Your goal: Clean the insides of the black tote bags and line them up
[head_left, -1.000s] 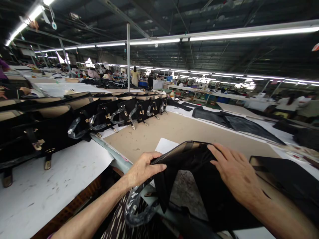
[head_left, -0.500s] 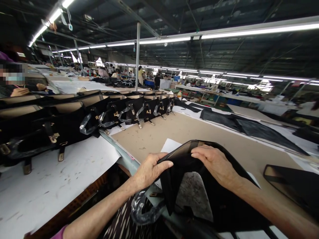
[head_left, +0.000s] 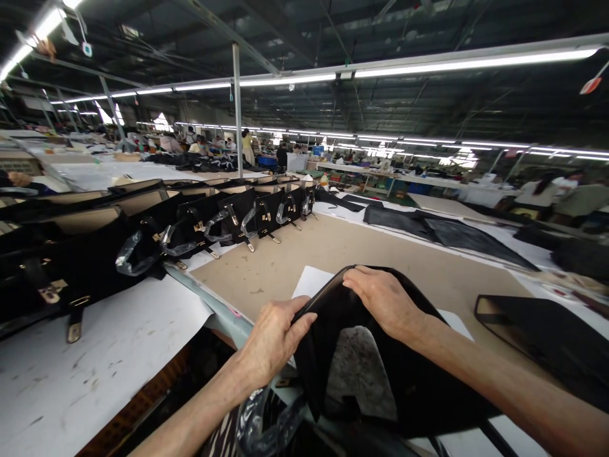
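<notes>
A black handbag (head_left: 419,387) lies at the table's near edge with its mouth turned towards me. My left hand (head_left: 272,335) grips the bag's left rim, fingers curled over the edge. My right hand (head_left: 384,299) is closed over the top of the rim, thumb side towards me. A plastic-wrapped handle (head_left: 266,419) hangs below the bag near my lap. A white sheet (head_left: 311,282) lies under the bag on the brown board (head_left: 323,254).
A row of several black handbags (head_left: 157,235) with wrapped handles and gold buckles stands along the left. Another black bag (head_left: 547,336) lies at the right. Black fabric sheets (head_left: 447,231) lie farther back. White paper (head_left: 95,355) covers the left table. Other workers are far off.
My right hand has slid left along the bag's rim, from its right side to the top edge. The left hand keeps its grip on the left rim.
</notes>
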`<action>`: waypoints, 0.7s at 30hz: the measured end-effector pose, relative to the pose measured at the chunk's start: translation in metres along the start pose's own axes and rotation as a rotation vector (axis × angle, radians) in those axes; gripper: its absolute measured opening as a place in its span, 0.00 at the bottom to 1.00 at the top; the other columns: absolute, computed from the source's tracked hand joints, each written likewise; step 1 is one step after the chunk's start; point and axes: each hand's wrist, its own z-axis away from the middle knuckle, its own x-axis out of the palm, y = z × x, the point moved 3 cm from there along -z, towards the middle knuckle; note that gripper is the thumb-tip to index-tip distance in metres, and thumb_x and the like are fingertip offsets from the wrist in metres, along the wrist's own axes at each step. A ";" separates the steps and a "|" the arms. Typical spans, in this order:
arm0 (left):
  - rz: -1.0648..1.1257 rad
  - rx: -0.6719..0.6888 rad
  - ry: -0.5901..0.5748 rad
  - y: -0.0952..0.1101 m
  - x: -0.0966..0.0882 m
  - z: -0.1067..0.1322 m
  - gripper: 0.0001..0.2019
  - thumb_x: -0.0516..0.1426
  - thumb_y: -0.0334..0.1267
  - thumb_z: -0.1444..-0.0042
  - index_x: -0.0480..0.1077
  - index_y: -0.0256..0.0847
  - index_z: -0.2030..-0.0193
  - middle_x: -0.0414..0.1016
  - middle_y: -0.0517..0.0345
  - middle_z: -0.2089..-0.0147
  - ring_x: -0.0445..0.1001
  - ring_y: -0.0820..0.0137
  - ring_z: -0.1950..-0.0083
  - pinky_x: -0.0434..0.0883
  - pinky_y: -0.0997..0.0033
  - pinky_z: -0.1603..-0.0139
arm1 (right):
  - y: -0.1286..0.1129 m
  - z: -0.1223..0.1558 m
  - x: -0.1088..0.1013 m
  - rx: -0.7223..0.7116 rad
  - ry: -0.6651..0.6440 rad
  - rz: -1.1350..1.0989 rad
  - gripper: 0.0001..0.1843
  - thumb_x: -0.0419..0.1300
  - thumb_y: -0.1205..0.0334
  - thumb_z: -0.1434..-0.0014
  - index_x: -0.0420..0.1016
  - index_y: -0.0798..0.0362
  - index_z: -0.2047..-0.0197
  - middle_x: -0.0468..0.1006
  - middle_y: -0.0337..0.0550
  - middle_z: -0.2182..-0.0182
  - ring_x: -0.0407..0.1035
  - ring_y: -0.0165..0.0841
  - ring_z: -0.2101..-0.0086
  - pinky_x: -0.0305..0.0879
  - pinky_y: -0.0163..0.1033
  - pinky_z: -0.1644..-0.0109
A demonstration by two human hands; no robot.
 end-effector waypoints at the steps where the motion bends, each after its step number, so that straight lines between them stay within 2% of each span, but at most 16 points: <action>1: 0.002 -0.010 0.004 0.000 0.000 -0.001 0.17 0.45 0.46 0.46 0.69 0.36 0.64 0.68 0.59 0.74 0.64 0.73 0.72 0.61 0.78 0.69 | 0.001 -0.001 0.001 0.007 -0.002 0.012 0.12 0.46 0.65 0.40 0.65 0.54 0.74 0.69 0.38 0.75 0.63 0.27 0.73 0.55 0.30 0.68; 6: 0.084 -0.065 0.025 -0.002 0.003 -0.005 0.17 0.46 0.45 0.46 0.70 0.35 0.65 0.69 0.59 0.74 0.64 0.73 0.71 0.61 0.79 0.70 | 0.004 -0.005 0.006 0.046 -0.009 0.007 0.10 0.47 0.64 0.41 0.65 0.53 0.72 0.70 0.38 0.75 0.64 0.28 0.73 0.55 0.31 0.69; 9: 0.147 -0.103 0.034 -0.004 0.004 -0.005 0.18 0.46 0.45 0.46 0.70 0.34 0.65 0.68 0.60 0.75 0.65 0.72 0.70 0.61 0.79 0.70 | 0.007 -0.007 0.007 0.072 0.015 -0.042 0.06 0.48 0.65 0.41 0.65 0.53 0.65 0.72 0.39 0.73 0.65 0.29 0.71 0.56 0.31 0.68; 12: 0.185 -0.115 0.034 -0.004 0.005 -0.006 0.18 0.46 0.45 0.46 0.70 0.34 0.66 0.68 0.60 0.75 0.65 0.71 0.70 0.62 0.78 0.69 | 0.006 -0.009 0.006 0.071 0.016 -0.073 0.08 0.48 0.65 0.42 0.65 0.53 0.60 0.72 0.40 0.71 0.66 0.30 0.69 0.58 0.32 0.66; 21: 0.222 -0.119 0.025 -0.004 0.007 -0.006 0.17 0.46 0.44 0.46 0.70 0.34 0.68 0.69 0.60 0.72 0.65 0.72 0.69 0.61 0.79 0.70 | 0.001 -0.012 0.000 -0.007 -0.036 -0.125 0.14 0.45 0.64 0.40 0.70 0.53 0.69 0.70 0.39 0.75 0.64 0.27 0.73 0.57 0.31 0.68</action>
